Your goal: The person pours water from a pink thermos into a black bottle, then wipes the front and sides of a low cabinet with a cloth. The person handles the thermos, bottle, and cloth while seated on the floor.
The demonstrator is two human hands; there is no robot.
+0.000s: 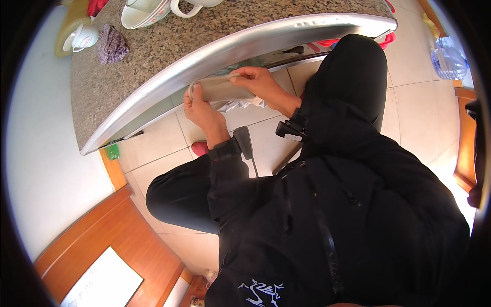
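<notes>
A beige, sheet-like piece (218, 89) is stretched between my two hands, in front of the counter's metal edge; its material is hard to tell. My left hand (205, 117) pinches its left end, thumb on top. At the upper right corner, my right hand (264, 87) grips it between thumb and fingers. Crinkled, shiny whitish material (241, 104) shows just below the piece. Whether the two are joined cannot be made out. Both wrists wear dark bands with small black devices.
Above my hands runs a speckled stone countertop (153, 50) with a metal edge (215, 57). On it are a purple cloth (112, 45), a white mug (85, 37) and stacked bowls (144, 17). A dark-handled utensil (295, 50) lies underneath. My bent knee (356, 65) is close on the right.
</notes>
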